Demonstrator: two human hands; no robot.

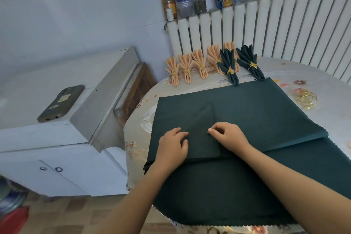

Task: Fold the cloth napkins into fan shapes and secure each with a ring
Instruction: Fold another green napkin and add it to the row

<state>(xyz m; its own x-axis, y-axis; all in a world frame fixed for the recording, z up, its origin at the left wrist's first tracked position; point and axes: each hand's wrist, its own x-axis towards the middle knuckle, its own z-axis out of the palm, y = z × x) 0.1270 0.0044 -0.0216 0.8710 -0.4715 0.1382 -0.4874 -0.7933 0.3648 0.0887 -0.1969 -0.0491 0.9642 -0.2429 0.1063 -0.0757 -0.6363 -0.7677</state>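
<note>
Right hand [227,135] grip pinches a fold of the dark green napkin [247,112]; left hand [173,145] rests beside it, fingers loosely bent on the cloth, not clearly gripping. Napkin lies spread on the table [313,80], under both hands. Beyond the grip, a row of ringed peach fans [199,64] and two green fans [229,66]. Loose gold rings [307,99] far right of the grip.

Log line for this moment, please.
stage: first fold | left hand: pressing green napkin | right hand: pinching fold | spare rings: untouched
</note>
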